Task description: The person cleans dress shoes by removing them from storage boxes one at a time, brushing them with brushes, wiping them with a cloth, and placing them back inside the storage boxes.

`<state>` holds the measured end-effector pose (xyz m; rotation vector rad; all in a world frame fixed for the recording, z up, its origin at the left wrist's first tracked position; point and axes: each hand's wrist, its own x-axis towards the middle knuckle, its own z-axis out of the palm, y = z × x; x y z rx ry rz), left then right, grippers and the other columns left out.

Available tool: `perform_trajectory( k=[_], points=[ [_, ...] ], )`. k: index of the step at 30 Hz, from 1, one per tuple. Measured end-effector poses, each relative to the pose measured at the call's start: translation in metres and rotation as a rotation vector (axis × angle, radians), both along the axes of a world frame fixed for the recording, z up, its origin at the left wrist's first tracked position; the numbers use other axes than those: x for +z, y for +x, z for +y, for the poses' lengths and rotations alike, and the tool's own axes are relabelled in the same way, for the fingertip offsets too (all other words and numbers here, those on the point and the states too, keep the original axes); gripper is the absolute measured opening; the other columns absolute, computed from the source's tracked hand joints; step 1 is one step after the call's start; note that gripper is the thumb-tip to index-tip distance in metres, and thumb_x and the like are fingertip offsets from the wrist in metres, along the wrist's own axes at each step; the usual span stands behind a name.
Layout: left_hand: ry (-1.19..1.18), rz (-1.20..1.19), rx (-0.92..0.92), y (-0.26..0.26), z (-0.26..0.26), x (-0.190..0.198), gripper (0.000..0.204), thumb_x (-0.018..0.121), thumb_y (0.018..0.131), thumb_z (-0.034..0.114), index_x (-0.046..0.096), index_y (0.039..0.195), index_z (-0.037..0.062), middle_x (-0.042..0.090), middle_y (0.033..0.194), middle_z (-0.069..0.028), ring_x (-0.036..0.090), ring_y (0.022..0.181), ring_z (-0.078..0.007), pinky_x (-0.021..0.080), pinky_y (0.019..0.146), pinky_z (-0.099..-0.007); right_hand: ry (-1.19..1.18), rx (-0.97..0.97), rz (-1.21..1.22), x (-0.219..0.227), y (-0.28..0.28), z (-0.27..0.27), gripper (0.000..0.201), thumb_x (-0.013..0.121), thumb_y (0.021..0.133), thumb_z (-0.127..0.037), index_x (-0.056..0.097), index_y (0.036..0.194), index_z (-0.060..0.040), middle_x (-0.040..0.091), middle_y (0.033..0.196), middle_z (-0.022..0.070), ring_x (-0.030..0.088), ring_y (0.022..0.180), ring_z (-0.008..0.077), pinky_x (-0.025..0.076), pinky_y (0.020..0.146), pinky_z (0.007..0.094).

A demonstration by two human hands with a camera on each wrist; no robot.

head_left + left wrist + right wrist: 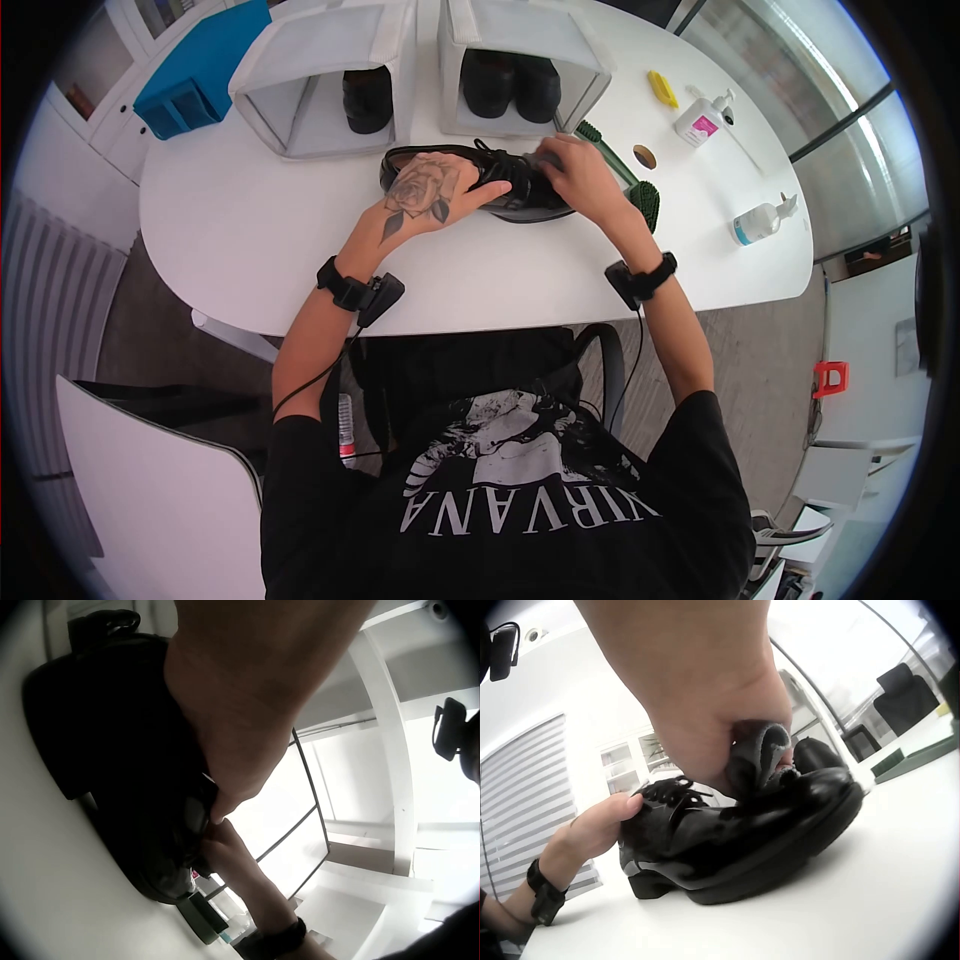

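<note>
A glossy black lace-up shoe (pixel 535 200) lies on its sole on the white table, its toe toward the right. My left hand (pixel 432 190) grips it at the heel end, the thumb along the laces (pixel 676 793). At the front, my right hand (pixel 583 178) pinches a bunched grey cloth (pixel 761 757) against the top of the toe. In the left wrist view the shoe (pixel 112 735) is dark, and the right hand (pixel 236 862) shows beyond it.
Two pale boxes, the left (pixel 322 30) with one dark shoe (pixel 368 100), the right (pixel 525 32) with a pair (pixel 490 85), stand behind. Green brushes (pixel 645 205), a yellow object (pixel 662 89) and pump bottles (pixel 704 120) are at right; a blue case (pixel 200 70) sits back left.
</note>
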<state>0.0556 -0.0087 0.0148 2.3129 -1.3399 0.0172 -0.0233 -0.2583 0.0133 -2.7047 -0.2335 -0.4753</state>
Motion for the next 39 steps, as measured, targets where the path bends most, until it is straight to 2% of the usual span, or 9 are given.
perform_trajectory(
  k=[12, 18, 22, 26, 27, 34, 35, 36, 39],
  points=[
    [0.028, 0.012, 0.003, 0.002, 0.003, -0.007, 0.084, 0.053, 0.102, 0.068, 0.046, 0.059, -0.0042, 0.036, 0.055, -0.0141, 0.041, 0.052, -0.0265, 0.045, 0.057, -0.0419, -0.073, -0.094, -0.126, -0.007, -0.058, 0.043, 0.012, 0.065, 0.088, 0.000, 0.063, 0.100, 0.0022, 0.064, 0.099, 0.0220, 0.064, 0.096, 0.0433, 0.054, 0.083, 0.0510],
    [-0.022, -0.028, 0.012, 0.005, 0.004, -0.016, 0.083, 0.054, 0.102, 0.067, 0.047, 0.059, -0.0046, 0.036, 0.056, -0.0150, 0.042, 0.053, -0.0273, 0.045, 0.058, -0.0423, -0.015, -0.249, -0.053, -0.005, -0.054, -0.011, 0.014, 0.064, 0.088, 0.002, 0.063, 0.102, 0.0014, 0.062, 0.098, 0.0219, 0.064, 0.092, 0.0451, 0.053, 0.080, 0.0530],
    [0.066, 0.009, -0.001, 0.003, 0.002, -0.004, 0.081, 0.057, 0.101, 0.064, 0.051, 0.061, -0.0060, 0.044, 0.059, -0.0170, 0.049, 0.056, -0.0286, 0.047, 0.062, -0.0428, -0.001, -0.083, -0.087, -0.008, -0.071, 0.032, 0.016, 0.068, 0.086, 0.000, 0.063, 0.101, -0.0004, 0.060, 0.097, 0.0192, 0.062, 0.096, 0.0415, 0.052, 0.082, 0.0500],
    [-0.062, -0.037, -0.103, 0.006, 0.022, 0.010, 0.060, 0.074, 0.092, 0.054, 0.067, 0.073, -0.0015, 0.064, 0.078, -0.0118, 0.065, 0.087, -0.0287, 0.053, 0.093, -0.0424, -0.021, -0.109, -0.077, -0.006, -0.071, 0.025, 0.015, 0.068, 0.088, -0.001, 0.063, 0.102, -0.0008, 0.061, 0.097, 0.0181, 0.063, 0.096, 0.0406, 0.053, 0.081, 0.0500],
    [-0.093, 0.049, -0.160, 0.014, 0.030, 0.009, 0.046, 0.081, 0.086, 0.048, 0.074, 0.081, 0.0025, 0.068, 0.090, -0.0084, 0.064, 0.105, -0.0287, 0.044, 0.114, -0.0418, -0.025, -0.169, -0.075, -0.004, -0.069, 0.017, 0.015, 0.067, 0.089, -0.001, 0.063, 0.103, -0.0009, 0.061, 0.097, 0.0176, 0.063, 0.096, 0.0402, 0.053, 0.081, 0.0497],
    [-0.094, -0.027, -0.111, 0.029, 0.056, 0.000, 0.037, 0.085, 0.085, 0.041, 0.080, 0.081, 0.0048, 0.070, 0.078, -0.0084, 0.065, 0.114, -0.0278, 0.037, 0.124, -0.0455, -0.043, -0.202, -0.123, -0.005, -0.058, -0.006, 0.015, 0.067, 0.093, -0.003, 0.066, 0.108, -0.0014, 0.063, 0.098, 0.0177, 0.064, 0.095, 0.0404, 0.053, 0.081, 0.0495],
    [-0.090, -0.044, -0.178, 0.029, 0.051, 0.008, 0.038, 0.082, 0.090, 0.038, 0.079, 0.084, 0.0012, 0.069, 0.070, -0.0086, 0.067, 0.091, -0.0245, 0.053, 0.101, -0.0406, -0.041, -0.199, -0.129, -0.001, -0.055, -0.007, 0.015, 0.067, 0.093, -0.003, 0.066, 0.108, -0.0014, 0.063, 0.098, 0.0177, 0.064, 0.095, 0.0404, 0.053, 0.081, 0.0495],
    [-0.087, -0.045, -0.173, 0.022, 0.044, 0.014, 0.038, 0.082, 0.090, 0.038, 0.079, 0.084, 0.0012, 0.069, 0.070, -0.0086, 0.067, 0.091, -0.0245, 0.053, 0.101, -0.0406, 0.029, -0.207, -0.138, 0.003, -0.053, -0.006, 0.015, 0.067, 0.093, -0.004, 0.066, 0.108, -0.0014, 0.063, 0.099, 0.0180, 0.065, 0.094, 0.0407, 0.053, 0.081, 0.0491],
    [-0.333, 0.306, 0.031, 0.015, 0.026, -0.001, 0.042, 0.077, 0.096, 0.034, 0.071, 0.085, -0.0055, 0.058, 0.064, -0.0049, 0.047, 0.060, -0.0114, 0.037, 0.056, -0.0308, 0.140, -0.207, -0.182, 0.021, -0.050, -0.007, 0.015, 0.068, 0.095, -0.005, 0.068, 0.109, -0.0011, 0.065, 0.098, 0.0191, 0.065, 0.091, 0.0419, 0.053, 0.080, 0.0476]
  ],
)
